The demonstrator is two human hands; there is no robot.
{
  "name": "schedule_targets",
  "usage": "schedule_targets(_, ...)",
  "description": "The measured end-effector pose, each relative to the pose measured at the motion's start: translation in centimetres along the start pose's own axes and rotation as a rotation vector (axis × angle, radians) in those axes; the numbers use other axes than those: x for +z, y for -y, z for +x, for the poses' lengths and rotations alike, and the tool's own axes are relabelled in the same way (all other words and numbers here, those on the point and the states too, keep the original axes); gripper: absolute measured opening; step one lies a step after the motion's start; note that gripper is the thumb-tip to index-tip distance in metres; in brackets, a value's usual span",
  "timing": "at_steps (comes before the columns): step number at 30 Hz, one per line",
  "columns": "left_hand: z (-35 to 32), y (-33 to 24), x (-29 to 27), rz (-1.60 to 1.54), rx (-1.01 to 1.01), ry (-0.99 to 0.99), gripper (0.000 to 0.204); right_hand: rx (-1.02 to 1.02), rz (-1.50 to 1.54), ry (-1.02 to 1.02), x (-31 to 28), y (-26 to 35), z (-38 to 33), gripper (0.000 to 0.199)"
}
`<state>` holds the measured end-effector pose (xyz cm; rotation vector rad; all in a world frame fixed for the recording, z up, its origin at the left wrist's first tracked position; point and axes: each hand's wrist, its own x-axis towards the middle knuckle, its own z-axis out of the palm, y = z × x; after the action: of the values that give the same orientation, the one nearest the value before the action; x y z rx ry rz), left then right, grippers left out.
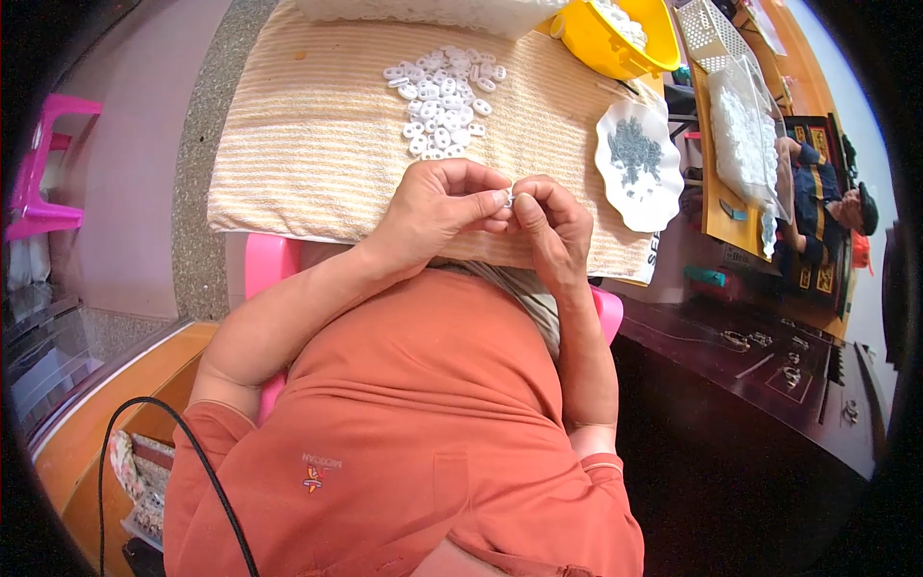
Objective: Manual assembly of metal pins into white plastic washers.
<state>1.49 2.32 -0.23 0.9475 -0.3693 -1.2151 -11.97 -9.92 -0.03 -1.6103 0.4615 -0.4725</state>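
Observation:
Close to my body, at the near edge of a striped towel, my left hand and my right hand meet fingertip to fingertip. Both are closed in a pinch on a small white piece, mostly hidden by the fingers. Just beyond my left hand lies a loose pile of white oval plastic pieces, several showing two holes. To the right of my right hand sits a white wavy-edged dish with small dark grey bits and a few white ones.
A yellow tub with white pieces stands at the far right, beside a white container at the far edge. Rightward, a second table carries a clear bin of white pieces; a person sits there. A pink stool stands left.

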Motion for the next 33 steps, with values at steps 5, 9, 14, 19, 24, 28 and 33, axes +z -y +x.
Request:
schedule_targets(5,-0.1,0.0,0.2,0.002,-0.002,-0.007,0.017,0.038,0.032,0.027,0.0,0.2,-0.1,0.012)
schedule_targets(9,-0.1,0.3,0.1,-0.015,0.007,-0.012,0.016,0.059,0.037,0.046,0.0,0.1,-0.1,0.012)
schedule_targets(14,-0.2,0.5,0.3,0.006,0.027,-0.024,0.016,0.068,0.001,0.026,-0.1,-0.3,-0.1,0.012)
schedule_targets(19,-0.2,0.8,0.4,0.045,0.092,-0.06,0.014,0.044,-0.007,0.019,0.2,-0.3,0.0,0.013)
schedule_targets(24,-0.3,0.9,0.4,0.087,0.119,-0.081,0.014,0.08,0.06,0.005,0.6,0.0,0.1,0.014)
schedule_targets(28,-0.3,0.9,0.5,0.084,0.109,-0.057,0.013,0.066,0.033,0.034,0.3,0.2,0.1,0.017)
schedule_targets(33,-0.2,1.1,0.4,0.065,0.11,-0.064,0.014,0.103,0.049,0.049,0.0,0.6,0.1,0.014)
